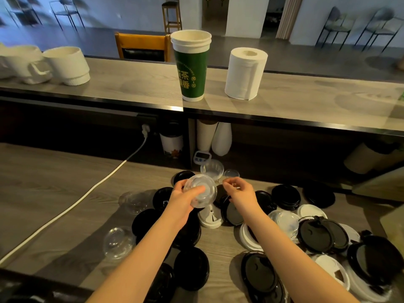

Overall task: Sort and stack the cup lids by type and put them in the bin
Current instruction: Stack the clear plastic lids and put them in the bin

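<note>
My left hand (182, 199) grips a stack of clear dome lids (200, 191), held tilted above the counter. Just to its right, my right hand (239, 190) pinches the edge of a small clear lid (227, 181). Black lids (286, 196), white lids (209, 218) and clear lids (119, 242) lie scattered over the wooden counter (54, 193) around both forearms. Behind my hands, more clear lids (213, 169) sit near the back edge. No bin is in view.
A white power cable (87, 191) runs diagonally across the counter's left side. On the raised shelf above stand a green paper cup stack (191, 66), a paper towel roll (246, 73) and white cups (67, 65). A small timer (202, 157) sits under the shelf.
</note>
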